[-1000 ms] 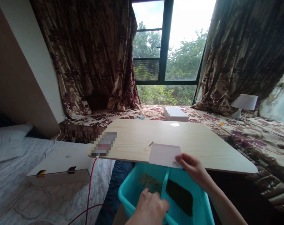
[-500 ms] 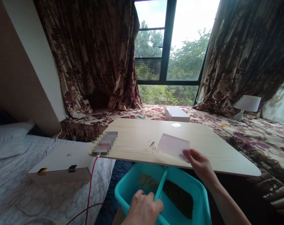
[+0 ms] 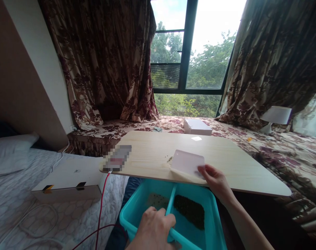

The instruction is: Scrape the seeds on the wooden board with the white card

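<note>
My right hand [image 3: 212,178] pinches the right edge of a flat, translucent white plastic scraper [image 3: 188,162] with rounded corners. The scraper leans on the pale wooden tabletop [image 3: 144,149], its lower edge close to the table's front edge. Just left of it lies a small scatter of dark grains [image 3: 169,159] with pale bits. Below the table edge is a turquoise two-compartment bin [image 3: 212,211]. My left hand [image 3: 158,225] is closed on the bin's middle divider; its fingertips are partly hidden. Dark green beans or grains [image 3: 190,211] fill part of the right compartment, and pale grains [image 3: 158,200] lie in the left.
A blurred-out phone-like device [image 3: 118,158] with a red cable [image 3: 102,201] lies at the table's left end. A white box [image 3: 69,177] rests on the bed to the left. Another white box [image 3: 197,126] and a lamp [image 3: 276,116] stand on the window ledge.
The scraper and my right hand have moved left and slightly down, nearer the scattered grains, and the visible scatter is smaller. The bin and my left hand have shifted left.
</note>
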The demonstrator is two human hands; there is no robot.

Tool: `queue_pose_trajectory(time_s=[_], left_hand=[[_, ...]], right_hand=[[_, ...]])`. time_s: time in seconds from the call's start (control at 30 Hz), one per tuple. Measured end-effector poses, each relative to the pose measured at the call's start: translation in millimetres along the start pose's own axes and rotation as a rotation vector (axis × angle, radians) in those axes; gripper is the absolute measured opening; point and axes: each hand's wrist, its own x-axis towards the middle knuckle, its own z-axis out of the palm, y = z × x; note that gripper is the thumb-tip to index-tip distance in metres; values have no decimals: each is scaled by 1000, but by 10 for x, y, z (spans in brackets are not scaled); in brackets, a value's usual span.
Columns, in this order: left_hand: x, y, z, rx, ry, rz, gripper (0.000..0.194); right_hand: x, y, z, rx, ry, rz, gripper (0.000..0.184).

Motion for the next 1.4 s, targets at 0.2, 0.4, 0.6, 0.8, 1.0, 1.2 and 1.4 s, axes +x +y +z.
queue_pose_trajectory(time_s=[0.2, 0.4, 0.6, 0.8, 1.0, 1.2, 1.4], left_hand=[[40, 65, -4, 46, -34, 97, 30], [32, 65, -9, 5, -6, 69, 29], [43, 79, -14, 17, -13, 59, 30], [99, 79, 23, 70, -62, 57, 34], [75, 58, 28, 46, -22, 59, 32], [81, 17, 74, 60, -37, 65, 34], [171, -22, 182, 144, -89, 60, 17]], right_hand=[[7, 23, 40, 26, -53, -3, 40], [-61, 66, -18, 28, -24, 6, 35], [-109, 46, -12, 13, -59, -15, 36], [-8, 21, 87, -16, -3, -36, 40], [-200, -60, 167, 41, -184, -21, 35], [-126, -52, -92, 65, 51, 1, 39], [94, 70, -144, 75, 118, 26, 44]])
